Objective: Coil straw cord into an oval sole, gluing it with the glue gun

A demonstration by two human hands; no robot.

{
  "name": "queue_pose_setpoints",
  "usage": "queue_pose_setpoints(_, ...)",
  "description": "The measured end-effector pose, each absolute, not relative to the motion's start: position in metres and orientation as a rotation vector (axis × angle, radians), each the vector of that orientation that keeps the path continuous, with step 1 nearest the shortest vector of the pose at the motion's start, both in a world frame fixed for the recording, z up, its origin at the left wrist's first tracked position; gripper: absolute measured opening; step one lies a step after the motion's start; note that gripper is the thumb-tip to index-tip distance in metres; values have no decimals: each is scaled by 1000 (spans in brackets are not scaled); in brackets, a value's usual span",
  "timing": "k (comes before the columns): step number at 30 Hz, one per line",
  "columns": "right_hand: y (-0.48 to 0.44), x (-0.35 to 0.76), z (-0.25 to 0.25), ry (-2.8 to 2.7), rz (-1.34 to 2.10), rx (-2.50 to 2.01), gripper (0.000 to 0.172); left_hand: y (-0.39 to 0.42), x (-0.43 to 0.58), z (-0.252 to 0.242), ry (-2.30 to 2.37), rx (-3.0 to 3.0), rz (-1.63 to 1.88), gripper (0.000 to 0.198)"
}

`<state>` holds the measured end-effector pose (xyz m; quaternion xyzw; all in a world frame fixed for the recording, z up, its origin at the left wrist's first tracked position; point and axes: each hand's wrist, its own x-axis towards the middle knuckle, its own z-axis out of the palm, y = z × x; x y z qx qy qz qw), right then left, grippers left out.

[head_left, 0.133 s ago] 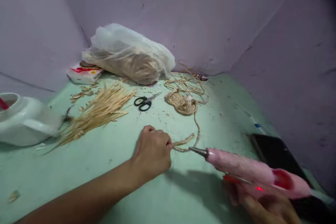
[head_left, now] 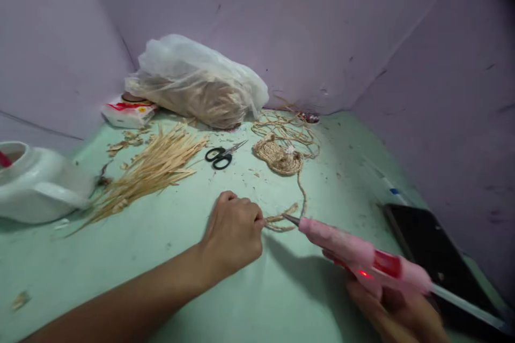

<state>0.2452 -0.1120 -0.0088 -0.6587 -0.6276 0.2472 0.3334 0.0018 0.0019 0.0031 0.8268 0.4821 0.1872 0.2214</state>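
Observation:
My left hand [head_left: 237, 230] rests on the pale green tabletop, its fingers closed on a braided straw cord [head_left: 281, 228]. The cord bends back on itself by my thumb, with one loose end pointing right. Its longer run leads up to a flat coiled braided piece [head_left: 277, 155]. In my right hand [head_left: 394, 305] is a pink hot glue gun [head_left: 354, 244] with a red light lit and a clear glue stick in its rear. The metal nozzle tip is at the cord's loose end; whether they touch I cannot tell.
Black-handled scissors [head_left: 223, 155] lie beyond my left hand, beside a bundle of dry straw [head_left: 156, 166]. A white jug [head_left: 44, 182] stands at the left. Behind are a plastic bag [head_left: 201, 83] and a small box [head_left: 131, 114]. A dark phone [head_left: 422, 236] lies at the right.
The glue gun has moved left and slightly up, bringing its nozzle from the lower strand to the cord's loose end. My left hand has stayed in place.

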Motion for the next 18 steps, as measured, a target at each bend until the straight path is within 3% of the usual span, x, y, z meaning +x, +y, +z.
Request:
queue_pose_setpoints(12,-116,231,-13,-1737,444,-1770,31,2,2,0,1333,2307,541,14)
queue_pose_setpoints(18,-112,221,-4,-1779,535,-1688,28,1,2,0,1333,2307,550,14)
